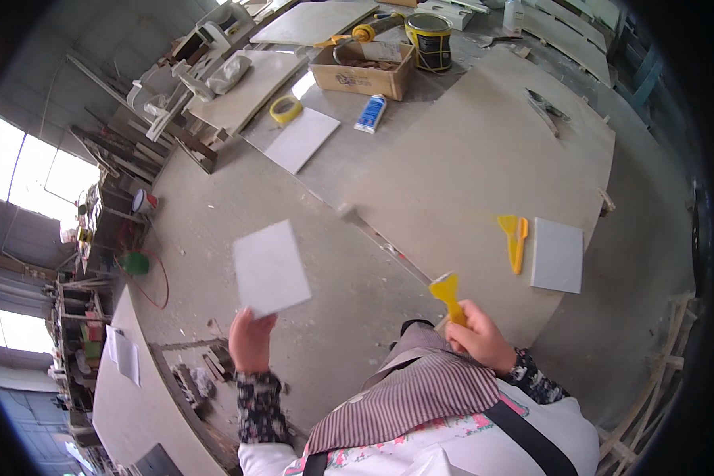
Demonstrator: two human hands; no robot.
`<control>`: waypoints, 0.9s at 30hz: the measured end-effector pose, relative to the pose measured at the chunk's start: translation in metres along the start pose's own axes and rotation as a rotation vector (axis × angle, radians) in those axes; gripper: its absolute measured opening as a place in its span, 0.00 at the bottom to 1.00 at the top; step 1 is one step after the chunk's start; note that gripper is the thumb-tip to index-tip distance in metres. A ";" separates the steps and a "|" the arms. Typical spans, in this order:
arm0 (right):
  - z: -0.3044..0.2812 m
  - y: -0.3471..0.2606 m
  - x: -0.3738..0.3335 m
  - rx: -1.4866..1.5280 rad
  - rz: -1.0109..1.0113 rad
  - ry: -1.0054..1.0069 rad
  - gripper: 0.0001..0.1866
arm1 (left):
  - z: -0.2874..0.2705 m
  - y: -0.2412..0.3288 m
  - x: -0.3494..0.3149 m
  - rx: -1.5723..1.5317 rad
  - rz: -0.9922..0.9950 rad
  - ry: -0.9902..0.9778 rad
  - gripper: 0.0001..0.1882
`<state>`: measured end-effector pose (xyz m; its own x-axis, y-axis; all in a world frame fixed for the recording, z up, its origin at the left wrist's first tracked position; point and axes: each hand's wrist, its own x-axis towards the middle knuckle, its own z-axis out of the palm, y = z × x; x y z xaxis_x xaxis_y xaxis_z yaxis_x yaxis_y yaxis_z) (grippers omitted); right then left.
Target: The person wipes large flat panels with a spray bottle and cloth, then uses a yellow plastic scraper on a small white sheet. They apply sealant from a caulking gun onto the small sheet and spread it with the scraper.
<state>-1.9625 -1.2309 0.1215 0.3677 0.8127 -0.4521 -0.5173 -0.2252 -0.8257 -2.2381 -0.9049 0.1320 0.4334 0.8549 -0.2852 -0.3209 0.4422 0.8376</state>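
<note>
My left hand [251,341] grips a white square tile [272,270] by its lower edge, holding it up over the floor to the left of the table. In my right hand [481,337] is a yellow plastic scraper [446,295], its blade pointing up beside the table's near edge. Whitish stuff shows along the blade's tip. To the right on the table lie a second yellow scraper [506,228], a yellow utility knife [520,246] and a stack of white tiles [557,255]. The tile and the scraper in my hands are apart.
Farther along the table [444,159] are a white tile [302,140], a yellow tape roll [285,109], a blue-and-white tube [370,113], a cardboard box [365,73], a dark can [429,44] and a caulking gun [373,30]. Pliers-like tools [546,111] lie at the far right.
</note>
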 end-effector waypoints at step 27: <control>0.289 -0.090 0.390 0.011 -0.146 -0.063 0.09 | -0.058 0.050 0.442 0.252 -0.866 -0.638 0.19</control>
<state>-1.9956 -0.7383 0.1167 0.3902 0.8686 -0.3054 -0.4704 -0.0970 -0.8771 -2.1115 -0.4893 0.0211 0.8066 -0.0461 -0.5893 0.4504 0.6935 0.5623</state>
